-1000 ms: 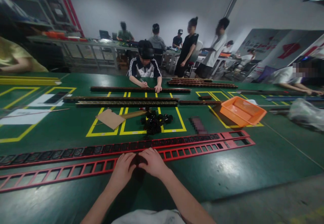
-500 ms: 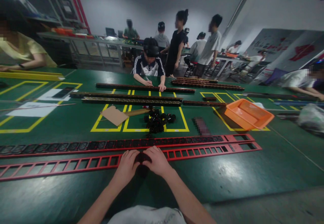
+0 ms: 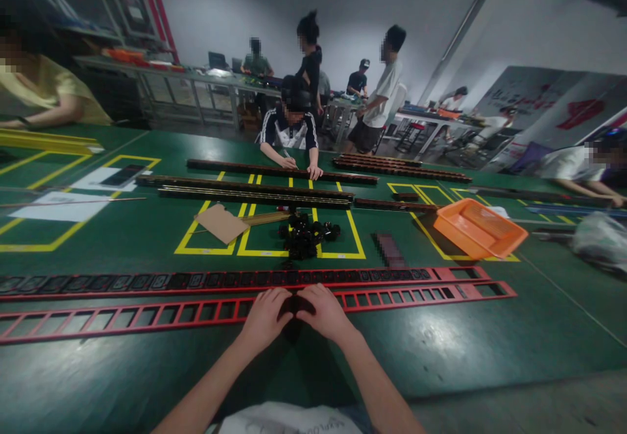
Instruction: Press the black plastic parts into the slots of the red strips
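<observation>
My left hand and my right hand meet over the near red slotted frame, fingers curled toward each other. Something small and dark is between their fingertips, too hidden to name. Behind lies a second red frame, its slots mostly filled with black square pieces. A heap of black parts sits on the green table just beyond, beside a piece of brown cardboard.
Long dark rails cross the table farther back. An orange basket stands at the right, near a clear plastic bag. Opposite, a person writes or marks at a rail. A dark flat object lies behind the frames.
Both my hands have shifted right along the near red frame, which has also slid slightly right. In the background, standing people have moved left.
</observation>
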A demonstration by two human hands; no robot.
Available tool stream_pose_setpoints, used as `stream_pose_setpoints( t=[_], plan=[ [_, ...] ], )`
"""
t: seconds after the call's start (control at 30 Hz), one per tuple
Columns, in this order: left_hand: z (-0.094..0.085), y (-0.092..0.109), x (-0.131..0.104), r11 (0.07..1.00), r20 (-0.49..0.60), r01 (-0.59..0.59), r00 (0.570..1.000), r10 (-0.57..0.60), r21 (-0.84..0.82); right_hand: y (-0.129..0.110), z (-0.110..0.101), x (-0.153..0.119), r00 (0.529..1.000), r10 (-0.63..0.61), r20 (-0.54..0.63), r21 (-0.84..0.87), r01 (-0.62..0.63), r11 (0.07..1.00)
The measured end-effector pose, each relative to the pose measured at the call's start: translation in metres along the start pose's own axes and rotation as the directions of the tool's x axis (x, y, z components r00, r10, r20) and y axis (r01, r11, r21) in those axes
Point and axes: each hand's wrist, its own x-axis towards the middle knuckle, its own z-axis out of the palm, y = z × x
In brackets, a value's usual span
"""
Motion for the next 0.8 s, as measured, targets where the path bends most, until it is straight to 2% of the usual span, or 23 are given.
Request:
stream_pose_setpoints(
  t=[0.23,0.37,0.53,0.67,0.8],
  plan=[
    [-0.004,0.0,-0.003,0.998,0.008,-0.017,1.0,0.017,-0.063,-0.012,0.005,0.002,0.995,0.095,-0.018,-0.026,-0.095,0.995],
    [-0.002,-0.001,0.0,0.997,-0.009,-0.023,1.0,0.022,-0.068,-0.012,0.004,0.003,0.995,0.102,-0.013,-0.023,-0.103,0.994],
    [-0.006,-0.002,0.009,0.999,0.077,0.015,0.997,-0.011,-0.05,-0.01,0.001,0.009,0.994,0.101,0.046,-0.041,-0.099,0.994],
    [-0.014,0.006,0.014,0.999,0.146,0.031,0.989,-0.035,0.035,-0.01,0.001,0.01,0.995,0.08,0.054,-0.024,-0.079,0.997],
    [-0.023,0.014,0.019,0.98,0.183,-0.017,0.983,-0.02,0.198,-0.008,0.008,0.003,1.0,0.013,-0.007,-0.045,-0.013,0.999]
  ],
)
